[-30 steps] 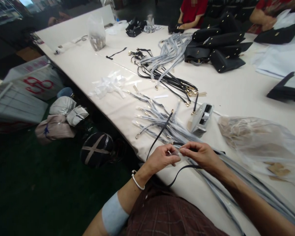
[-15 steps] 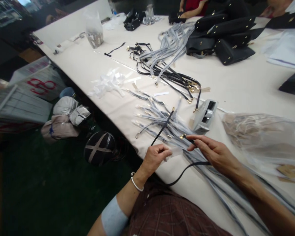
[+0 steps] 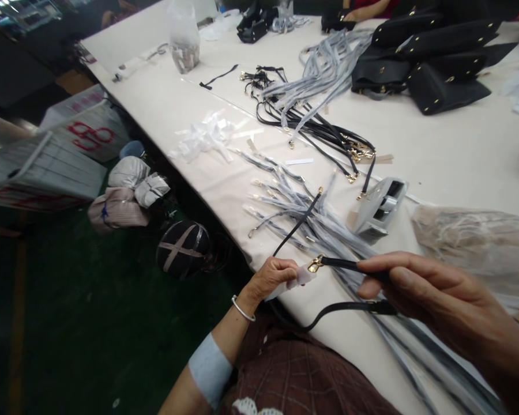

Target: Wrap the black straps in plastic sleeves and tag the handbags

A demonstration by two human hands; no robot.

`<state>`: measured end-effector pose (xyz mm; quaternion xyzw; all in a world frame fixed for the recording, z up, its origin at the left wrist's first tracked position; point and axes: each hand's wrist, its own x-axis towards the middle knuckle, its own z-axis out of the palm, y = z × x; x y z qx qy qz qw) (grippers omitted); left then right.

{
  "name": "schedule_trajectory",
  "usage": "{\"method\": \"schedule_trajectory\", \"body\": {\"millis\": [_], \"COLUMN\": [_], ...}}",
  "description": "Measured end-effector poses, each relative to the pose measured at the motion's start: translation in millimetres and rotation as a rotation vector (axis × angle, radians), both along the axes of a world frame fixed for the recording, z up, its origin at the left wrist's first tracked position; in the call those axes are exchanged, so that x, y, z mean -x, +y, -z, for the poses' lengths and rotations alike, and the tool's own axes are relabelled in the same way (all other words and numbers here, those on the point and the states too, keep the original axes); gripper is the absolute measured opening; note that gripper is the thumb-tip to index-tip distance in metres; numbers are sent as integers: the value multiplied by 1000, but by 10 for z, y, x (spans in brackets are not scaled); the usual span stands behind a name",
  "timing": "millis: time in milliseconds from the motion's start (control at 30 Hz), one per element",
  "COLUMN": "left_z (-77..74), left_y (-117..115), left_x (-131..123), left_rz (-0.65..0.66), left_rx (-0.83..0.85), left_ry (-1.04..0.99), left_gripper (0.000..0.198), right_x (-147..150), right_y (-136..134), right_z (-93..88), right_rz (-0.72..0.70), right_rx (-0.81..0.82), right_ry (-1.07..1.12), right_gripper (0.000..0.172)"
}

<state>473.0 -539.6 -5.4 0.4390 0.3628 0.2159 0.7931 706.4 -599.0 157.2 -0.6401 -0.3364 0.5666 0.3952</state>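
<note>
My left hand (image 3: 273,278) is closed on a small clear plastic piece (image 3: 301,277) at the near table edge. My right hand (image 3: 432,300) pinches a thin black strap (image 3: 343,264) just behind its gold clasp (image 3: 315,264), which points at the plastic piece. The strap loops down off the table edge and back up past my left hand toward a second gold clasp (image 3: 320,189). Under both hands lies a fan of straps wrapped in clear plastic (image 3: 285,207).
A tape dispenser (image 3: 378,207) and a clear bag of tan tags (image 3: 476,242) sit right of the straps. Bare black straps (image 3: 324,135), black handbags (image 3: 428,63) and crumpled plastic (image 3: 205,135) lie farther back. Bags and a helmet (image 3: 182,249) sit on the floor left.
My hands have drawn apart. The right hand pulled the strap's clasp end out to the right and raised it; the left hand kept the plastic piece. The view shifted slightly right.
</note>
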Motion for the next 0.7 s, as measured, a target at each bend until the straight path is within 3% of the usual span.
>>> {"method": "schedule_trajectory", "body": {"millis": [200, 433, 700], "left_z": [7, -27, -78], "left_y": [-50, -66, -111], "left_x": [-1, -44, -87], "left_rz": [-40, -94, -59], "left_rx": [42, 61, 199], "left_ry": [-60, -78, -148], "left_gripper": [59, 63, 56], "right_x": [37, -32, -156], "right_y": [29, 43, 88], "right_z": [10, 42, 264], "right_rz": [-48, -194, -442], "right_rx": [-19, 32, -24], "right_ry": [26, -40, 12], "right_gripper": [34, 45, 46]}}
